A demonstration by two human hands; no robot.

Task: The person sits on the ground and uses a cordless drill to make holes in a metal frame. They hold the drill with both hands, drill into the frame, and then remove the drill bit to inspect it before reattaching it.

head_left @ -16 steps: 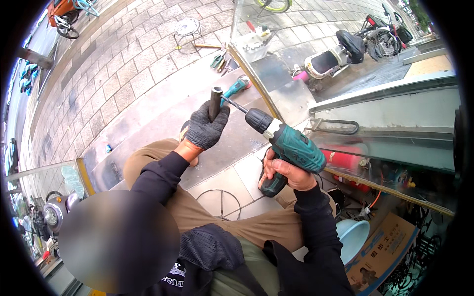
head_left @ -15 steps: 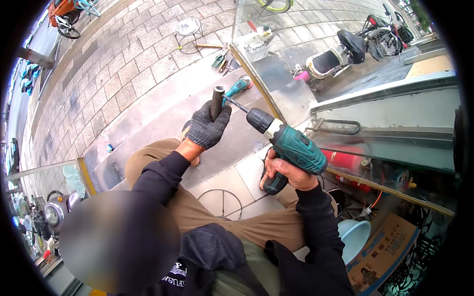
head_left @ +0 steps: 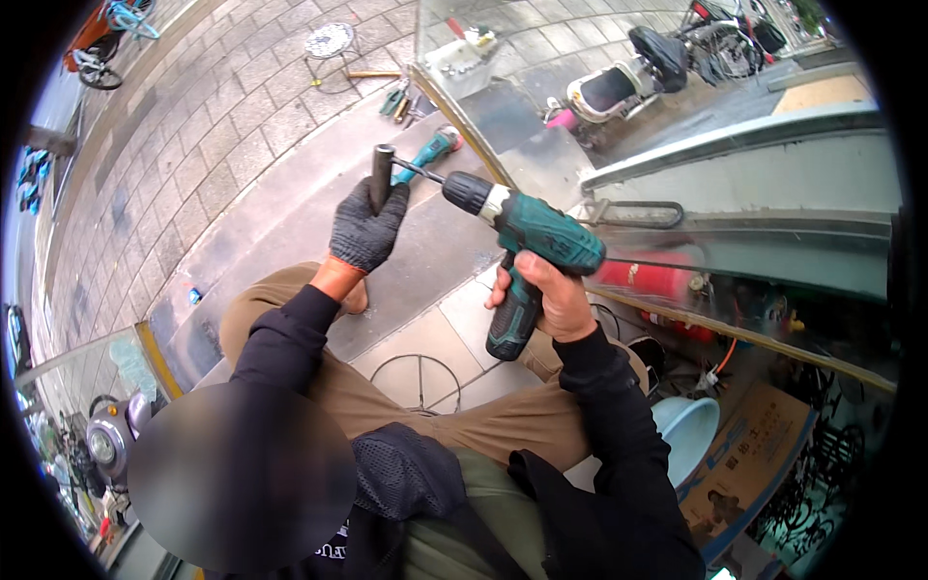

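Note:
In a dark knitted glove, my left hand (head_left: 367, 232) is closed around a short dark metal tube (head_left: 383, 169), which stands nearly upright with its top end showing above the fingers. My bare right hand (head_left: 561, 298) grips a green and black cordless drill (head_left: 546, 232) by the handle, thumb along its side. The drill points left, and its bit (head_left: 418, 172) meets the tube's side near the top; whether the tip has gone in, I cannot tell. Past the bit lies a teal angle grinder (head_left: 425, 152) on the step.
Hand tools (head_left: 394, 100) lie on the step beyond, near a small round stool (head_left: 330, 41). A glass door edge (head_left: 464, 126) stands close ahead of the drill. To the right are a red cylinder (head_left: 650, 278), a pale blue basin (head_left: 688, 435) and a cardboard box (head_left: 749, 454).
Both hands, the tube and the drill have shifted up and left in view, as has the background. The drill points more level, and its bit sits nearer the top of the tube.

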